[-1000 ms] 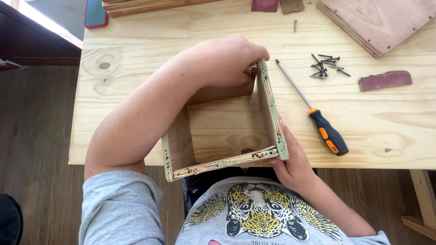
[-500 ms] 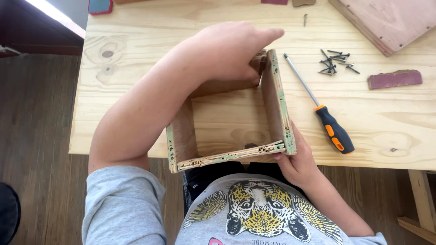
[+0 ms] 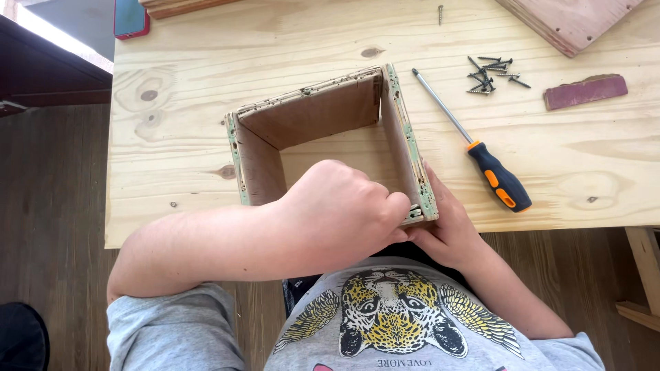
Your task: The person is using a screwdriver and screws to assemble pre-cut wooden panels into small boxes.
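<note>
Hands: left hand (image 3: 340,209) curled, fingertips pinching near corner of wooden box frame (image 3: 405,134); right hand (image 3: 447,230) grips beneath. Corner joint being steadied; fastening likely calls for screwdriver (image 3: 485,158), screws (image 3: 491,74).

A pale pine counter (image 3: 206,55) with dark knots carries an open wooden frame (image 3: 323,117) near its front edge. Right of it lies a screwdriver (image 3: 474,148), then a heap of dark screws (image 3: 491,74), a reddish sanding block (image 3: 586,91), and a phone (image 3: 130,17) far left.
</note>
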